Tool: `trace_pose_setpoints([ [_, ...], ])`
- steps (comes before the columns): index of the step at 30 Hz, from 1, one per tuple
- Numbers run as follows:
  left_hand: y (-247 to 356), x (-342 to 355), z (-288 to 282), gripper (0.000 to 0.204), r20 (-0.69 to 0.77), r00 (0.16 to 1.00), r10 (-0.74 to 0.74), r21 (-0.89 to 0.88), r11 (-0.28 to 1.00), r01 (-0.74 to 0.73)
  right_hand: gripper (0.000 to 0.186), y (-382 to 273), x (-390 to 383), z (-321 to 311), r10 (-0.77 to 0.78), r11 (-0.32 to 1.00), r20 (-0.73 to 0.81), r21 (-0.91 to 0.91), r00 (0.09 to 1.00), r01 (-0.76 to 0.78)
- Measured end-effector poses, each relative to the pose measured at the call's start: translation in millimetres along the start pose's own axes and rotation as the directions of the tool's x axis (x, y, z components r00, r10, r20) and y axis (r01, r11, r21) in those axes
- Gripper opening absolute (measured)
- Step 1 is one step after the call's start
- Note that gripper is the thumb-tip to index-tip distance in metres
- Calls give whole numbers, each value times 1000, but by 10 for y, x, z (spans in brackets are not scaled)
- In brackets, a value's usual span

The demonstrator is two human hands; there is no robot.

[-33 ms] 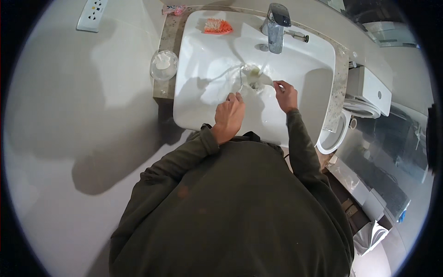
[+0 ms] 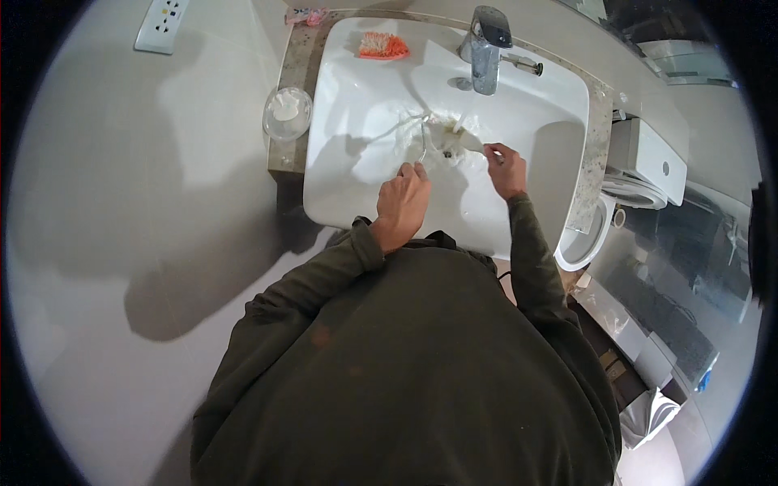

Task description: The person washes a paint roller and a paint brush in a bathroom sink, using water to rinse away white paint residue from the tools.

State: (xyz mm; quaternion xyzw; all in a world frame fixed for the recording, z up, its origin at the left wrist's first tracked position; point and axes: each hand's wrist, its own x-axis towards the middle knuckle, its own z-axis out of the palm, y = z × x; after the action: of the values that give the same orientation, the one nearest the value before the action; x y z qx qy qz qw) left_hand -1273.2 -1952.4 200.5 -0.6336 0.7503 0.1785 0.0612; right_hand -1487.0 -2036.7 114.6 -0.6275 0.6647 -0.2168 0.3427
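My left hand [image 2: 401, 202] is closed round a thin, pale stick-like tool [image 2: 423, 139]. The tool points up over the basin of the white sink [image 2: 356, 190], and its tip is too small to make out. To its right, my right hand [image 2: 506, 170] pinches a small pale flat piece [image 2: 468, 141] just above the drain. Water runs from the grey faucet [image 2: 485, 69] onto or close beside this piece and splashes round the drain. Its exact kind I cannot make out.
An orange-and-white scrub brush [image 2: 382, 46] lies at the sink's back left. On the stone counter's left side stand a clear round tub [image 2: 288, 115] with white contents and a pink wrapper [image 2: 305, 16]. A white toilet [image 2: 587, 235] is at the right.
My right hand has shifted very slightly to the right with the pale piece. The splash round the drain looks different. My left hand has hardly moved.
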Motion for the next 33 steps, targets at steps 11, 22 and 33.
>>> trace_pose_setpoints([
  [11, 6, -5, -28, 47, -6, 1000, 7, 4, 1000, -7, 17, 2, 84, -137, -157, 971, -72, -192, 985, 141],
  [22, -3, 23, -21, 45, 36, 999, 4, 36, 999, -5, 16, 53, -49, -52, -106, 986, -10, -133, 994, 103],
  [33, 2, 58, 22, 41, 9, 1000, 22, 41, 999, -22, 18, -180, 62, 102, -153, 986, -35, -78, 988, 150],
])
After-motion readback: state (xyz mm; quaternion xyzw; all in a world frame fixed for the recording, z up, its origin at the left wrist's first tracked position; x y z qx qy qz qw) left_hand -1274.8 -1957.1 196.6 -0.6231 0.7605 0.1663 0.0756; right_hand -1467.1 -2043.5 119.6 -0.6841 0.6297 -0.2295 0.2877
